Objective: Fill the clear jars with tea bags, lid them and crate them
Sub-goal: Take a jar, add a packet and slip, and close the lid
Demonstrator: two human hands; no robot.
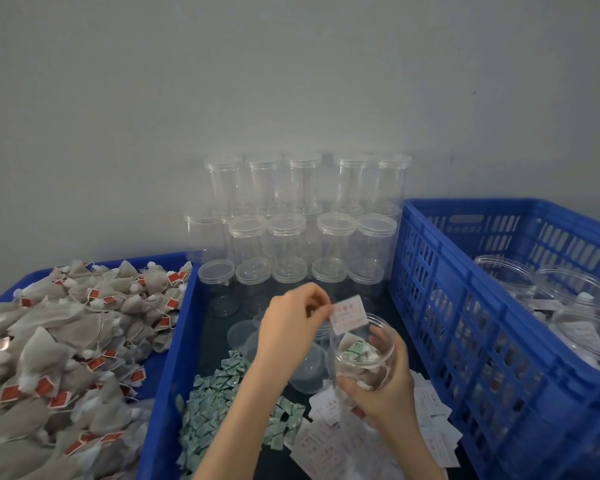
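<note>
My right hand (383,386) grips a clear open jar (362,355) tilted toward me, with tea bags and a green sachet inside. My left hand (290,323) pinches a small white paper slip (347,315) just above the jar's mouth. A heap of grey tea bags (59,344) with red tags fills the blue tray on the left. Several empty lidded jars (298,216) are stacked against the wall. The blue crate (465,306) on the right holds several filled jars (582,327).
A pile of green sachets (222,403) and loose white slips (329,441) lie in the middle blue tray (167,358), with a few loose clear lids (309,372) under my hands. The grey wall stands close behind the jars.
</note>
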